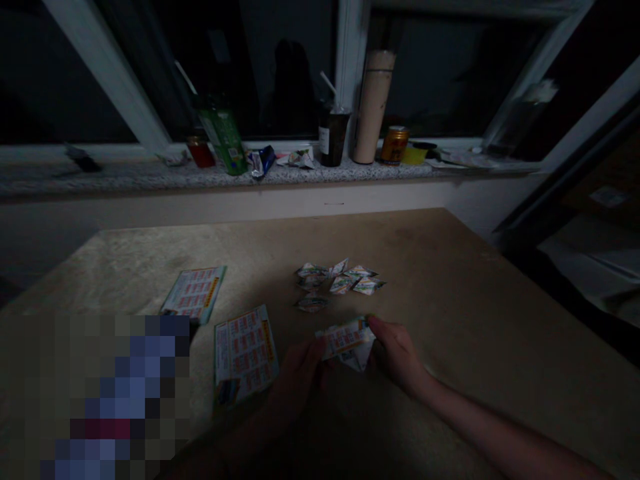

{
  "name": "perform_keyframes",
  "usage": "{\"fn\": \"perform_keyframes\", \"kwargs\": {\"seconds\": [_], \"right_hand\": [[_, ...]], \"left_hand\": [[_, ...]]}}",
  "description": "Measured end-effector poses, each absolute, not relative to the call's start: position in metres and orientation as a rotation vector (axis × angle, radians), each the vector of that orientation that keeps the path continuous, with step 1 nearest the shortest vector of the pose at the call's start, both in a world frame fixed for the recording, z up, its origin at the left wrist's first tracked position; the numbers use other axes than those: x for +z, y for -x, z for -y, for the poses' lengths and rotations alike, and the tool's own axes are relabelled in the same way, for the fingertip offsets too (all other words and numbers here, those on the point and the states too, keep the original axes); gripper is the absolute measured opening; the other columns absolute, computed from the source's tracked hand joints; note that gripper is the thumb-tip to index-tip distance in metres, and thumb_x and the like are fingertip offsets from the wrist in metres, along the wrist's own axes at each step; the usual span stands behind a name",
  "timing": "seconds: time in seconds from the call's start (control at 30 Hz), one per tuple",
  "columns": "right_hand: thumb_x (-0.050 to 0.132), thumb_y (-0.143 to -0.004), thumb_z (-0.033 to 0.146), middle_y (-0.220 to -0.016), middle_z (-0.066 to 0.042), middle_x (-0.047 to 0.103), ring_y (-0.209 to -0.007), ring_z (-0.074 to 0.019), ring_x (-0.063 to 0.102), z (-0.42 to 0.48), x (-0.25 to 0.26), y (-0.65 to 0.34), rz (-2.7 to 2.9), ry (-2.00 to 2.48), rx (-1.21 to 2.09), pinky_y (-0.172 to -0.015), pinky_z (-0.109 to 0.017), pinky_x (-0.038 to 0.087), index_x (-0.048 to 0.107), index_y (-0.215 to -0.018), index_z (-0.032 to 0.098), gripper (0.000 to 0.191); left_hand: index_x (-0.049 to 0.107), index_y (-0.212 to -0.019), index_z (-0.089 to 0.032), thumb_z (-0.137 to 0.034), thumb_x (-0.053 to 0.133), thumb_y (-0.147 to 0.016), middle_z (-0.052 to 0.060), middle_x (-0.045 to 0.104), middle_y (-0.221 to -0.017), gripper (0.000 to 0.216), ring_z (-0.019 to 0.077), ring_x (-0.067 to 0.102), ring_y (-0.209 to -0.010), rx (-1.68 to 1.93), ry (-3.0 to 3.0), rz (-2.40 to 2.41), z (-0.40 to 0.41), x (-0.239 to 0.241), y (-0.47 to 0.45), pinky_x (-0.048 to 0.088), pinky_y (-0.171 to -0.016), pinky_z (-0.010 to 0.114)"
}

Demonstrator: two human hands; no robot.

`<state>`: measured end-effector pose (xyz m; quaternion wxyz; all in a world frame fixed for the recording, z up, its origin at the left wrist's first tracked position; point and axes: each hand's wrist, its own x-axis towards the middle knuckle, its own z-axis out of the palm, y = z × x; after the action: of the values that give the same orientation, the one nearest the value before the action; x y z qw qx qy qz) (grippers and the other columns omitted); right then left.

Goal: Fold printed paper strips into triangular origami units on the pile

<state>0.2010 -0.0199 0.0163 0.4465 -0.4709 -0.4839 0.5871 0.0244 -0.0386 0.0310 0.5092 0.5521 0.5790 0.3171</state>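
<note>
Between my two hands is a printed paper sheet point(345, 338), partly folded, with a pale triangular flap hanging below its printed side. My left hand point(300, 367) pinches its left end, though dim light blurs the fingers. At the upper right corner, my right hand point(397, 350) grips it between thumb and fingers. Just beyond lie several small folded paper pieces point(343, 285), pointed at their ends, grouped on the table. A flat printed sheet point(246, 350) rests left of my left hand, and another printed sheet point(197, 293) lies farther left.
The brown table point(450, 287) meets a wall below a speckled windowsill point(290, 175). On the sill stand a green bottle point(227, 143), a dark cup with a straw point(333, 137), a tall flask point(373, 110) and a golden can point(395, 145). A pixelated patch covers the lower left.
</note>
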Motion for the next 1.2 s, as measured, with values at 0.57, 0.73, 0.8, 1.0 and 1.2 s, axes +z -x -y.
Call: {"fn": "perform_keyframes", "kwargs": {"seconds": [0.57,0.73,0.8,1.0,1.2], "right_hand": [[0.068,-0.069,0.043,-0.072,-0.004,0.068,-0.062,-0.0162,0.061,0.018,0.026,-0.197,1.236,1.220,1.420,-0.057,-0.026,0.049,0.065,-0.073,0.014,0.030],[0.070,-0.069,0.039,-0.075,-0.006,0.070,-0.066,-0.0177,0.064,0.013,0.024,-0.200,1.133,1.125,1.503,-0.061,-0.027,0.050,0.066,-0.075,0.014,0.026],[0.070,-0.068,0.039,-0.074,-0.006,0.070,-0.066,-0.0182,0.064,0.012,0.023,-0.200,1.096,1.108,1.506,-0.062,-0.028,0.050,0.066,-0.076,0.014,0.027],[0.072,-0.067,0.036,-0.070,-0.004,0.069,-0.060,-0.0173,0.064,0.012,0.019,-0.200,1.080,1.118,1.391,-0.060,-0.028,0.050,0.067,-0.076,0.015,0.024],[0.067,-0.074,0.025,-0.070,-0.003,0.068,-0.065,-0.0170,0.063,0.019,0.029,-0.203,1.401,1.121,0.930,-0.059,-0.027,0.048,0.067,-0.074,0.018,0.007]], "left_hand": [[0.054,-0.055,-0.018,-0.054,0.032,-0.085,0.001,0.056,-0.055,0.052,0.0166,0.054,-0.056,0.780,-1.356,-1.435,0.037,0.039,-0.024,0.038,-0.057,0.024],[0.054,-0.057,-0.019,-0.050,0.033,-0.086,0.000,0.056,-0.055,0.048,0.0167,0.053,-0.056,0.793,-1.347,-1.429,0.037,0.035,-0.022,0.038,-0.057,0.024],[0.055,-0.059,-0.018,-0.049,0.030,-0.087,0.001,0.057,-0.056,0.048,0.0172,0.053,-0.057,0.828,-1.341,-1.421,0.037,0.034,-0.022,0.039,-0.060,0.025],[0.057,-0.068,-0.017,-0.046,0.040,-0.085,-0.001,0.056,-0.060,0.037,0.0163,0.052,-0.061,0.832,-1.388,-1.291,0.037,0.034,-0.023,0.038,-0.061,0.024],[0.057,-0.062,-0.017,-0.055,0.039,-0.083,0.000,0.054,-0.052,0.047,0.0154,0.052,-0.053,0.808,-1.329,-1.197,0.037,0.030,-0.023,0.038,-0.056,0.024]]}}
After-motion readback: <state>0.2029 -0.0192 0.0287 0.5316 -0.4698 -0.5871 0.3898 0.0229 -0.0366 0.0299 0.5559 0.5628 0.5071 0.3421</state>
